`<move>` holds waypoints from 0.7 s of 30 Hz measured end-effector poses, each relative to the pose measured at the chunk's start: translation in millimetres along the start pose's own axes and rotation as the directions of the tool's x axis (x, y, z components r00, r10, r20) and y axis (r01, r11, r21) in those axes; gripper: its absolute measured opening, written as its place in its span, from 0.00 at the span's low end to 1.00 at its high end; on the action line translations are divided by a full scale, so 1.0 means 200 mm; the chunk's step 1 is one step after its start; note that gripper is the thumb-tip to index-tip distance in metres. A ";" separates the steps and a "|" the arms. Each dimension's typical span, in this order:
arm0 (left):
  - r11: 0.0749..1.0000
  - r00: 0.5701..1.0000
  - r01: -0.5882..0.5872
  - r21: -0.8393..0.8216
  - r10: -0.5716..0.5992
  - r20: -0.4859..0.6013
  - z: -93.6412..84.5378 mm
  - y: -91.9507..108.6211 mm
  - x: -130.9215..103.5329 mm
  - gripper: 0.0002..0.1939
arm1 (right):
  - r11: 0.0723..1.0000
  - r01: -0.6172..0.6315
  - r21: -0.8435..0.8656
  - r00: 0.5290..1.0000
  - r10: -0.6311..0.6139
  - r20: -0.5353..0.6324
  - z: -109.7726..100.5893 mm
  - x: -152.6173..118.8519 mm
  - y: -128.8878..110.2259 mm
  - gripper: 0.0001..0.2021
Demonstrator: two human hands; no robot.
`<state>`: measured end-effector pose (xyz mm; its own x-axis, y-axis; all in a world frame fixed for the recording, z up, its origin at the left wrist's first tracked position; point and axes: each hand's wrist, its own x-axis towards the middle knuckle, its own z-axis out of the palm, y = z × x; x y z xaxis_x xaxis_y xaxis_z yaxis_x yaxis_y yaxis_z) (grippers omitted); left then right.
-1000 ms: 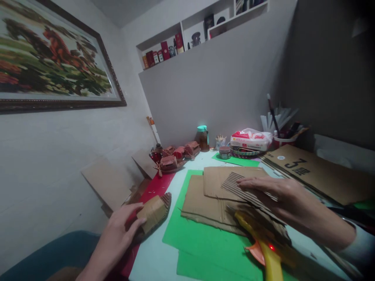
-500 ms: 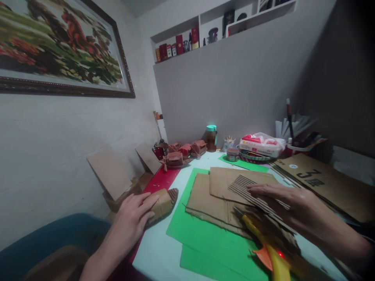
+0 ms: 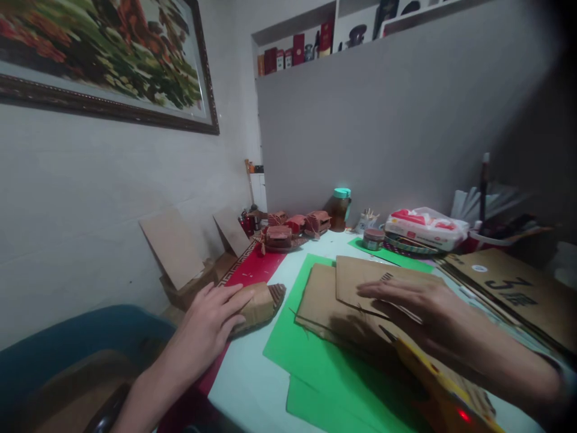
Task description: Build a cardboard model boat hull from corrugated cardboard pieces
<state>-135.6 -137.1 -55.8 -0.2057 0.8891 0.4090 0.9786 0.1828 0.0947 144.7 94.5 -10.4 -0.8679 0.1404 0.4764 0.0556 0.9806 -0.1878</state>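
My left hand (image 3: 214,316) rests on a small cardboard piece (image 3: 259,305) with a striped corrugated tip, at the table's left edge, its fingers laid over the near end. Above the stacked cardboard sheets (image 3: 322,294) my right hand (image 3: 417,297) is spread flat, palm down. It mostly covers a striped corrugated strip (image 3: 386,276). Below that hand lies a yellow glue gun (image 3: 433,379) with a dark nozzle and a red light. Green sheets (image 3: 333,379) lie under the cardboard.
Reddish model boats (image 3: 277,236) stand at the back left, near a brown bottle (image 3: 340,210) with a teal lid. A small jar (image 3: 373,239), a tissue pack (image 3: 426,227) and large cardboard (image 3: 500,276) are on the right. A blue tub (image 3: 90,343) is at lower left.
My right hand has shifted left over the corrugated strip and now covers more of it. The view has turned slightly, and the glue gun sits further right and lower. My left hand stays on the piece.
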 end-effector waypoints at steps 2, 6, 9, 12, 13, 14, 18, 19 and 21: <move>1.000 1.000 -0.007 -0.011 0.007 0.001 0.00 -0.01 0.00 0.20 | 0.998 0.052 0.033 0.991 -0.056 0.118 0.02 0.16 -0.09 0.15; 0.999 1.000 -0.028 -0.039 0.029 0.009 -0.01 -0.01 0.01 0.20 | 0.985 0.169 0.042 0.953 -0.174 0.249 0.16 0.46 -0.24 0.17; 0.996 0.999 -0.039 -0.085 0.040 0.013 -0.02 0.00 0.02 0.21 | 0.969 0.239 0.065 0.920 -0.247 0.304 0.33 0.61 -0.29 0.23; 0.987 1.000 -0.028 -0.156 0.027 -0.009 -0.04 0.01 0.02 0.21 | 0.959 0.271 0.083 0.895 -0.283 0.344 0.48 0.67 -0.30 0.23; 0.983 1.000 -0.017 -0.185 0.012 -0.028 -0.04 0.00 0.01 0.21 | 0.959 0.270 0.086 0.892 -0.283 0.353 0.51 0.68 -0.30 0.22; 0.976 0.998 0.003 -0.216 -0.015 -0.056 -0.05 -0.01 0.00 0.19 | 0.960 0.266 0.087 0.891 -0.279 0.359 0.53 0.68 -0.30 0.21; 0.913 0.934 0.180 -0.367 -0.276 -0.229 -0.05 -0.07 -0.07 0.17 | 0.967 0.242 0.083 0.896 -0.255 0.363 0.55 0.67 -0.30 0.21; 0.880 0.893 0.242 -0.409 -0.367 -0.261 -0.05 -0.09 -0.09 0.18 | 0.968 0.238 0.082 0.897 -0.251 0.363 0.55 0.67 -0.30 0.21; 0.801 0.796 0.363 -0.476 -0.532 -0.288 -0.03 -0.13 -0.13 0.20 | 0.970 0.229 0.083 0.900 -0.243 0.362 0.54 0.67 -0.30 0.21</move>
<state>-156.5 -166.6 -63.5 -0.6869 0.4900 0.5368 0.7048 0.2689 0.6564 -29.2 38.9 -27.9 -0.9731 -0.1616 0.1640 -0.1856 0.9720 -0.1439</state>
